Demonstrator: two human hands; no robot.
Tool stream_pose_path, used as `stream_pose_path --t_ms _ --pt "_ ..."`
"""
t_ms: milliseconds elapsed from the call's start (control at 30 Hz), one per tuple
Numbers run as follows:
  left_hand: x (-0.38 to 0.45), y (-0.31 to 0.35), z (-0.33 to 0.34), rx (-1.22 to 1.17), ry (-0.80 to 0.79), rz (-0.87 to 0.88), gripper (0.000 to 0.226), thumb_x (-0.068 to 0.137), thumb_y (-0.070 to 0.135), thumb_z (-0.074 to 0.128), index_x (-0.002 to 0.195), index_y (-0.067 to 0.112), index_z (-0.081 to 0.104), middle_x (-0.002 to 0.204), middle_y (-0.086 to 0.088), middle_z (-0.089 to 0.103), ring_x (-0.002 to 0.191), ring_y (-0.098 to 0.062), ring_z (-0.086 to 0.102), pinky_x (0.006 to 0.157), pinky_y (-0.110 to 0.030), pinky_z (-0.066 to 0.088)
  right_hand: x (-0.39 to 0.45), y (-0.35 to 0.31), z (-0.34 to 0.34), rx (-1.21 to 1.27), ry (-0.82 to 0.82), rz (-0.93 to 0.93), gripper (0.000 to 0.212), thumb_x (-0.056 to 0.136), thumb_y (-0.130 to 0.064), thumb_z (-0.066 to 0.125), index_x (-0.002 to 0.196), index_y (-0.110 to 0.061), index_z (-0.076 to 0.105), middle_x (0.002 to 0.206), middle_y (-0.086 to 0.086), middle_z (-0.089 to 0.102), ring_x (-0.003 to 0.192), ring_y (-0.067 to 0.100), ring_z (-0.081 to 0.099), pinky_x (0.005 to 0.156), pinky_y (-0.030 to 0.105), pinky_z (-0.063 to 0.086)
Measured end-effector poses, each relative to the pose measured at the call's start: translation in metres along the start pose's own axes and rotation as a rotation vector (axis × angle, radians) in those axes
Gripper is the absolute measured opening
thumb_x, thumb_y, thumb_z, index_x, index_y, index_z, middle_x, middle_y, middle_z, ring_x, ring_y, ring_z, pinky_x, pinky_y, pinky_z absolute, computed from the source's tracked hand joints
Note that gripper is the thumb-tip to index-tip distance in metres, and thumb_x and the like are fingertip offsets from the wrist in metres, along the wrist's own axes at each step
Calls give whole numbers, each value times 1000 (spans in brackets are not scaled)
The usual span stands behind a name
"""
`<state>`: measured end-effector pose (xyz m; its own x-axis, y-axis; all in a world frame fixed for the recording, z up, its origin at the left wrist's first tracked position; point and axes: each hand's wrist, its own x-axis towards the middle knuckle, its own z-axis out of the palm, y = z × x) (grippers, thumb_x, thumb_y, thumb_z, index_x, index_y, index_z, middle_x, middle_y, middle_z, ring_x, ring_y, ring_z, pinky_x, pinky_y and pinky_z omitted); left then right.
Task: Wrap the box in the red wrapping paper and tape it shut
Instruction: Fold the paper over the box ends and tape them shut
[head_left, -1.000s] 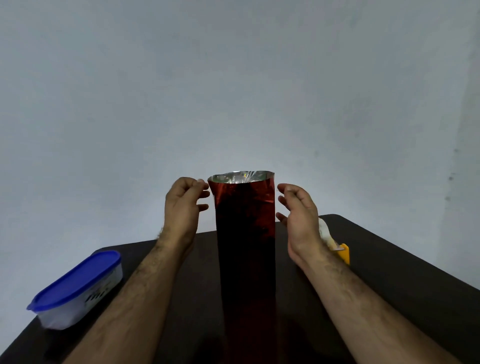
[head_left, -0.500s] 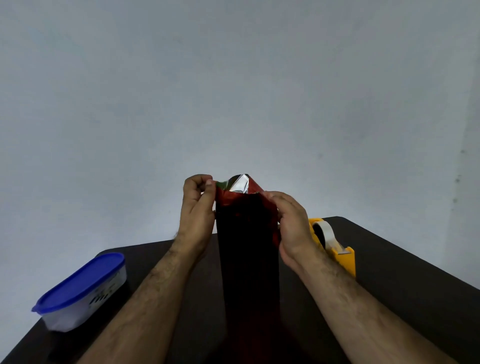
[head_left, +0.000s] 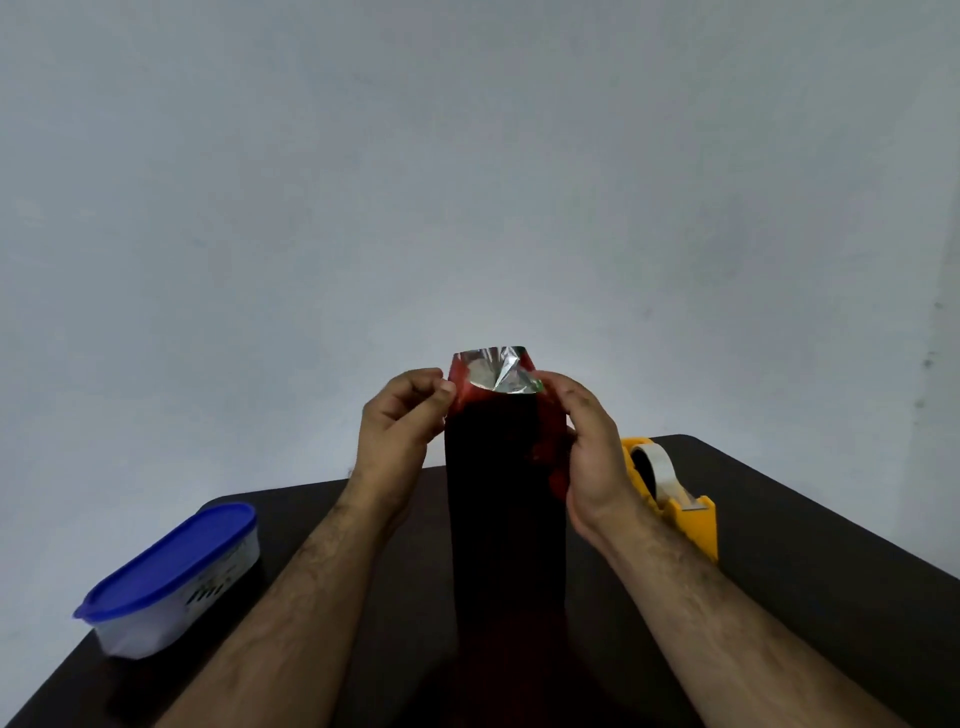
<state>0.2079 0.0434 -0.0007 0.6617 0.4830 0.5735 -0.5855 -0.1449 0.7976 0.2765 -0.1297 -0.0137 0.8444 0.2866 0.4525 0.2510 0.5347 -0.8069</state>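
Package: tall upright box wrapped in glossy red wrapping paper (head_left: 504, 519), standing on end at the middle of the dark worktop (head_left: 810, 545), between the two forearms; box itself hidden under the paper.
Top end a second ago: open silver-lined tube mouth, both hands spread beside it, touching nothing.
Top end now: mouth partly collapsed, silver lining (head_left: 493, 371) creased inward, right side folded toward the centre; not yet flat.
Left hand (head_left: 400, 415): fingers (head_left: 441, 389) curled nearly closed, pinching the left edge of the paper at the top.
Right hand (head_left: 587, 447): fingers (head_left: 566, 387) bent over the top right corner, pressing the paper in; palm against the right side of the package.
Meaning for the task: body apparently wrapped already; end-folding begun, tape for this end not yet applied.
Tape: yellow plastic dispenser with a roll of clear tape (head_left: 670, 493), on the worktop just behind the right wrist, untouched.
Bystander: oval white plastic container with a blue lid (head_left: 171, 577), far left, well apart.
Next need, as a judgement: flatten remaining flaps, hold with one hand, free the other for tape.
Risk: stiff foil likely to spring back open if released early.
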Motion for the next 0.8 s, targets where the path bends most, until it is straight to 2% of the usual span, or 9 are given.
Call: stream_pose_path --t_ms 100,233,333,433,500,567,633,733,800 --pt "-2 1 4 47 -90 8 9 93 8 75 97 1 76 106 -14 75 94 -23 70 82 -36 54 -4 0 2 -1 -24 7 44 102 -63 41 136 -44 60 137 0 64 123 22 66 101 45 58" --pt "-5 13 4 90 -150 -39 8 91 3 75 97 2 80 100 -7 78 84 -19 72 72 -31 55 -3 3 1 -7 -16 -19 37 109 -54 40 142 -42 53 138 -1 62 122 21 67 99 48 59" --pt "-2 25 0 155 -234 -49 15 85 8 83 100 6 84 116 -7 78 105 -27 75 84 -39 57 -3 4 1 -3 -1 -19 40 105 -56 48 141 -40 53 141 2 62 122 23 68 96 46 61" --pt "2 29 -4 338 -319 -87 36 74 28 94 109 26 85 129 10 72 120 -8 68 98 -30 52 -1 5 0 25 36 -20 31 107 -43 52 137 -37 56 135 5 65 117 24 71 85 38 63" --pt "4 24 -4 427 -348 -95 59 62 42 97 118 39 80 132 14 70 127 -11 63 108 -40 51 0 5 -1 32 65 -18 26 109 -36 51 135 -37 56 131 5 65 114 24 71 83 37 63" --pt "2 19 1 422 -330 -131 71 56 43 98 123 46 76 129 13 73 129 -16 63 109 -47 53 1 6 -3 34 89 -18 25 109 -31 51 132 -37 57 130 5 65 115 26 70 85 39 63" --pt "1 17 6 402 -323 -148 70 60 36 98 125 46 75 128 12 73 128 -15 64 107 -46 55 3 6 -5 51 113 -20 26 108 -26 51 131 -35 58 130 7 65 116 28 69 84 39 62" --pt "-4 22 10 311 -328 -103 52 76 17 93 124 33 78 127 9 75 124 -12 67 108 -43 55 5 4 -8 95 115 -11 28 108 -19 48 133 -29 57 124 11 68 111 30 71 81 38 62" --pt "-5 27 10 233 -326 -80 37 86 20 85 122 26 79 131 7 73 122 -9 67 107 -38 53 6 3 -8 117 106 -7 31 107 -16 47 134 -26 57 117 10 73 107 31 73 77 37 62"
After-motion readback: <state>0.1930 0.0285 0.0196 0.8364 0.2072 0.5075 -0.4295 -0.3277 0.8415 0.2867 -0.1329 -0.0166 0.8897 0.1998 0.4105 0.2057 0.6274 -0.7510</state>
